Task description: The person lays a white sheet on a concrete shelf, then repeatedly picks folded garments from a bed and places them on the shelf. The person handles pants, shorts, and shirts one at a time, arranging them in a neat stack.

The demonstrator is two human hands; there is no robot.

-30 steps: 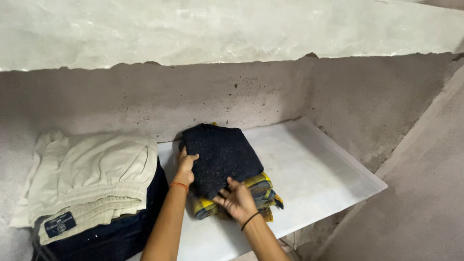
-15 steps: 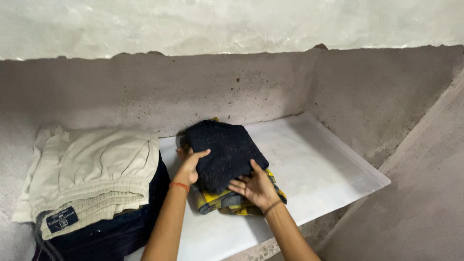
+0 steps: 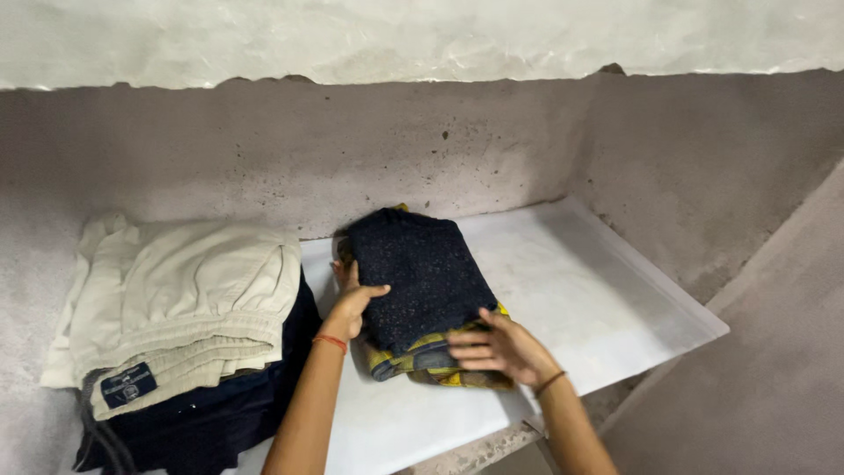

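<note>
On the white shelf (image 3: 607,299), set into the grey plaster niche, sits a small stack: dark speckled folded garment (image 3: 420,274) on top, yellow-and-grey checked cloth (image 3: 432,361) under it. Both my hands are on that stack.

Left hand (image 3: 356,303): pressed against the left edge of the dark garment, thumb hooked over the top face, fingers tucked along the side. Loosely curled, not clamped on anything I can confirm. Orange thread band at the wrist.

Right hand (image 3: 501,347): flat, fingers together and extended, lying on the near-right corner where the dark garment meets the checked cloth. Palm down, nothing pinched. Dark band at the wrist.

Geometry: the stack's long axis runs from the back wall toward me, tilted slightly to my right at the near end. Left hand is mid-length on the left flank, right hand is at the near end. So the stack lies between the hands, forward of the right one. Both touching, neither nearer.

To the left, just beside the stack, cream folded trousers (image 3: 176,303) lie over a dark navy garment (image 3: 207,409). Bare shelf to the right.
</note>
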